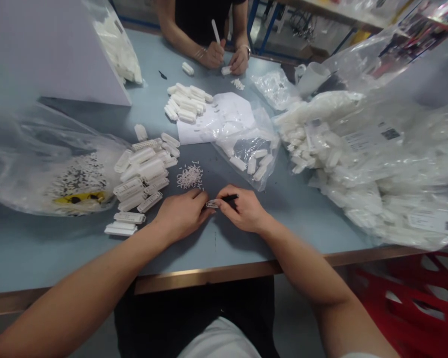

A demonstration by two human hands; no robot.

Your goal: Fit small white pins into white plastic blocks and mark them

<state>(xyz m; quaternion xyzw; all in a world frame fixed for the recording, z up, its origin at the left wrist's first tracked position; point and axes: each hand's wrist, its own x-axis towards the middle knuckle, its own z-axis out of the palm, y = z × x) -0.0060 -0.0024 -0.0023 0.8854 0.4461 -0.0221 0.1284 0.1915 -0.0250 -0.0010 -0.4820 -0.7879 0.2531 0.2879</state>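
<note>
My left hand point(181, 214) rests on the blue-grey table point(41, 248) with its fingers curled round the left end of a small white plastic connector point(211, 203). My right hand point(243, 209) pinches a thin black tool point(229, 198) whose tip meets that connector. Just beyond my fingers lies a small heap of tiny white pins point(189, 176). A pile of white connector housings point(144, 174) sits to the left of my left hand.
Across the table a person's hands point(224, 57) hold a white stick over a small part. Another connector pile point(186, 103), a sheet of paper point(216, 119) and clear bags point(377, 164) of parts cover the right side. A large bag point(41, 164) lies left. Red crates point(414, 303) stand below.
</note>
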